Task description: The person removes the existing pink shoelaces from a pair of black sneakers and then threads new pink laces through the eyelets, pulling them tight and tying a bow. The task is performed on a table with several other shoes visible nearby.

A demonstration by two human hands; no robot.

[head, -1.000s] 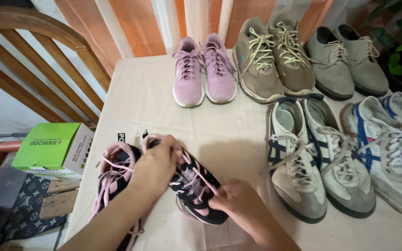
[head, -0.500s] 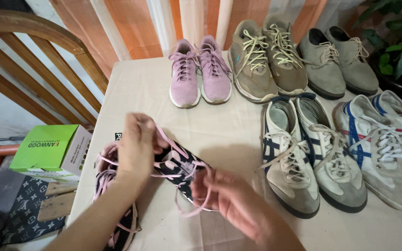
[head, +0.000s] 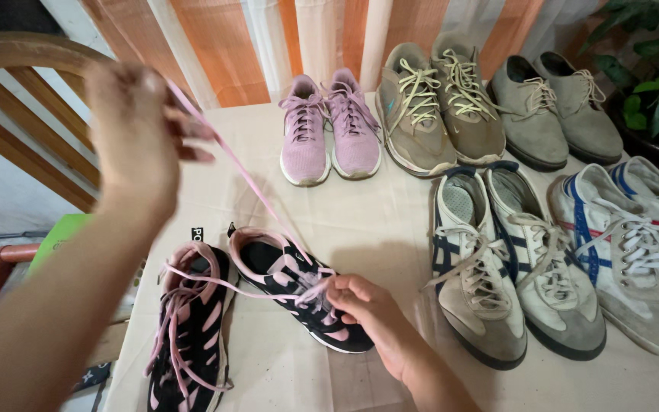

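Blurred left hand (head: 135, 126) pinching pink lace (head: 249, 179); right hand (head: 368, 309) clamped on black-pink shoe (head: 299, 286), toe hidden.

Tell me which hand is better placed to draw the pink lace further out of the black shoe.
Left. The left hand grips the taut pink lace raised above the table; the right hand is pressed on the black shoe, steadying it.

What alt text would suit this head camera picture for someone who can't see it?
The left hand pulls a pink lace up from a black and pink sneaker that the right hand steadies; other pairs of shoes line the table.
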